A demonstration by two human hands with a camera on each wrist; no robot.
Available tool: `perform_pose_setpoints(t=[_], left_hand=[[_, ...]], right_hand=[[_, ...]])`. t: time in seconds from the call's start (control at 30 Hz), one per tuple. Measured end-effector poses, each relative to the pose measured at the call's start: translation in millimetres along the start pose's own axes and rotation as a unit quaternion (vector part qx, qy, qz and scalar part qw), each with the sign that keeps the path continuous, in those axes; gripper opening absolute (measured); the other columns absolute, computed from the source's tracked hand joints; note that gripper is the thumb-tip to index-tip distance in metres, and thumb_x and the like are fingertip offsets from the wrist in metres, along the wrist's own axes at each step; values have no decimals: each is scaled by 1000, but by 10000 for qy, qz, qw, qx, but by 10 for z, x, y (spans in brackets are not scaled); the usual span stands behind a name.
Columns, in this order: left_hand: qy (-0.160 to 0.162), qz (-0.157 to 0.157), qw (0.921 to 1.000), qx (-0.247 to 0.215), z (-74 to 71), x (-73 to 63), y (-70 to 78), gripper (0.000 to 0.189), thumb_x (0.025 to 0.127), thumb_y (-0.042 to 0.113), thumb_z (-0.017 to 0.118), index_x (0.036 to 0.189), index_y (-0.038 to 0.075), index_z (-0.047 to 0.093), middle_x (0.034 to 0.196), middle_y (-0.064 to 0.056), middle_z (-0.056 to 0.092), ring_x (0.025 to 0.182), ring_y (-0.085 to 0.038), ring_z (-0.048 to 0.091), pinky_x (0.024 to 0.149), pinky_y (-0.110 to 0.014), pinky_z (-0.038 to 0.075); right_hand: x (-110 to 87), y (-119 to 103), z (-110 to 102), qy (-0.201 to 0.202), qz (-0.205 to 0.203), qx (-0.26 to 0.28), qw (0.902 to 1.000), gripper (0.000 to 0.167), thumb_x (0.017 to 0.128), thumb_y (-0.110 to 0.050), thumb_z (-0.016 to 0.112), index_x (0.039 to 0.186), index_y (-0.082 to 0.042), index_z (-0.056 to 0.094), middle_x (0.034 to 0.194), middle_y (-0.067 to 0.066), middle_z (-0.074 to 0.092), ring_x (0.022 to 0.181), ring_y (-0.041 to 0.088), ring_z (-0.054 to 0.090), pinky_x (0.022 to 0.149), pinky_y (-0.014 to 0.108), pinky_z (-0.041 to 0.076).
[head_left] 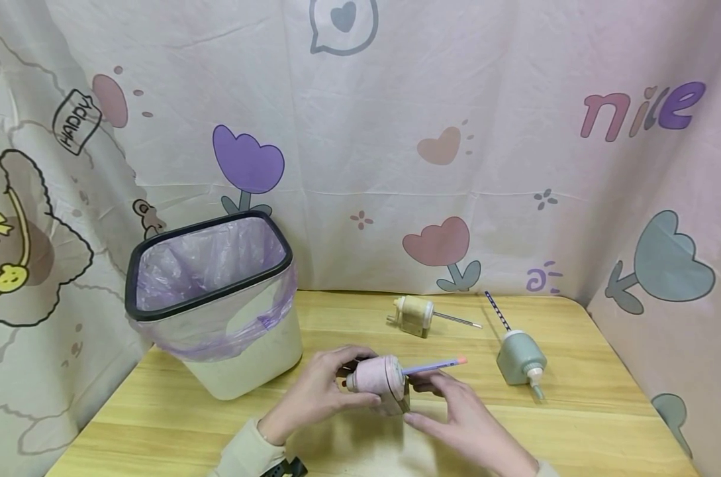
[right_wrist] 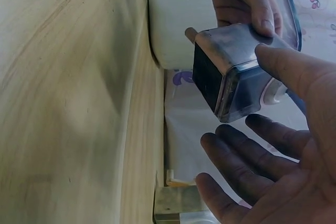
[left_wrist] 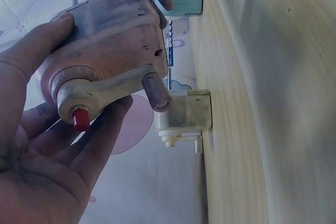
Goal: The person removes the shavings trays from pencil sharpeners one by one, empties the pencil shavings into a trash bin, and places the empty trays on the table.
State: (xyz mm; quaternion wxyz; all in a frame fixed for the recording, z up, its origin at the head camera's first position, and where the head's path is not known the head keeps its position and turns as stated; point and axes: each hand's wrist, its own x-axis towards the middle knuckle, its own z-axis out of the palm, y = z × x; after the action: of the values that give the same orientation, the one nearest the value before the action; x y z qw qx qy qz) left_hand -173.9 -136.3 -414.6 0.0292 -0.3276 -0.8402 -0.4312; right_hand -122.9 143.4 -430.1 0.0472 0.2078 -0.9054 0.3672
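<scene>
Lifted just above the wooden table, a pink hand-crank pencil sharpener (head_left: pixel 375 377) is gripped by my left hand (head_left: pixel 321 391), thumb on one side and fingers on the other. A blue-purple pencil (head_left: pixel 430 367) with a pink-orange end sticks out of its front toward the right. The left wrist view shows the crank arm (left_wrist: pixel 118 85) and a red tip at its hub. My right hand (head_left: pixel 464 414) is at the sharpener's front, fingers spread. In the right wrist view its thumb is at the dark, clear-looking drawer (right_wrist: pixel 241 95); whether it touches cannot be told.
A white bin (head_left: pixel 235 371) with a black rim and purple liner stands at the left. Behind the hands sits a yellowish sharpener (head_left: pixel 416 315) with a dark pencil (head_left: pixel 455 319). A grey-green sharpener (head_left: pixel 520 358) with a dotted pencil (head_left: pixel 497 310) is at the right. Curtains border the table.
</scene>
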Motion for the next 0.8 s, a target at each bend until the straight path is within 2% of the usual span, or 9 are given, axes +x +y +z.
perform_pose_setpoints(t=[0.13, 0.23, 0.37, 0.5, 0.7, 0.8], left_hand=[[-30, 34, 10000, -48, 7, -1, -7, 56, 83, 38, 93, 131, 19, 71, 125, 0, 77, 99, -8, 71, 85, -25, 62], [-11, 68, 9999, 91, 10, -7, 2, 57, 82, 38, 93, 131, 19, 72, 126, 1, 77, 101, -7, 71, 86, -24, 61], [-32, 57, 9997, 227, 13, -14, 29, 59, 81, 39, 94, 132, 20, 72, 128, 4, 77, 102, -6, 70, 86, -24, 60], [-87, -9, 9999, 139, 15, -15, 43, 61, 79, 38, 95, 133, 20, 72, 128, 5, 76, 102, -5, 70, 87, -24, 61], [-203, 59, 9998, -63, 29, -21, 40, 60, 80, 38, 94, 133, 18, 72, 127, 1, 77, 102, -6, 71, 88, -24, 62], [-220, 145, 9996, -96, 31, -29, 40, 60, 81, 39, 94, 133, 18, 72, 127, 0, 78, 101, -8, 71, 87, -24, 62]], right_hand=[[17, 16, 29, 34, -61, 74, 9999, 55, 95, -53, 78, 137, -18, 68, 135, -2, 74, 121, 30, 71, 100, 52, 61], [29, 29, 51, 47, -35, 134, 9999, 55, 95, -51, 79, 136, -16, 69, 133, 0, 75, 120, 28, 72, 101, 51, 61], [29, 21, 61, 35, 204, 188, 9996, 59, 93, -53, 80, 134, -13, 70, 131, 4, 76, 120, 30, 72, 103, 55, 59], [26, 11, 65, 37, 366, 247, 9990, 61, 91, -55, 81, 134, -12, 70, 131, 6, 76, 120, 33, 72, 104, 57, 58], [48, 67, 119, 165, -245, 408, 9987, 57, 91, -51, 83, 138, -21, 68, 132, -6, 75, 119, 19, 72, 98, 42, 63], [52, 80, 140, 211, -362, 478, 9980, 56, 90, -50, 85, 138, -26, 67, 132, -12, 74, 118, 11, 70, 94, 34, 63]])
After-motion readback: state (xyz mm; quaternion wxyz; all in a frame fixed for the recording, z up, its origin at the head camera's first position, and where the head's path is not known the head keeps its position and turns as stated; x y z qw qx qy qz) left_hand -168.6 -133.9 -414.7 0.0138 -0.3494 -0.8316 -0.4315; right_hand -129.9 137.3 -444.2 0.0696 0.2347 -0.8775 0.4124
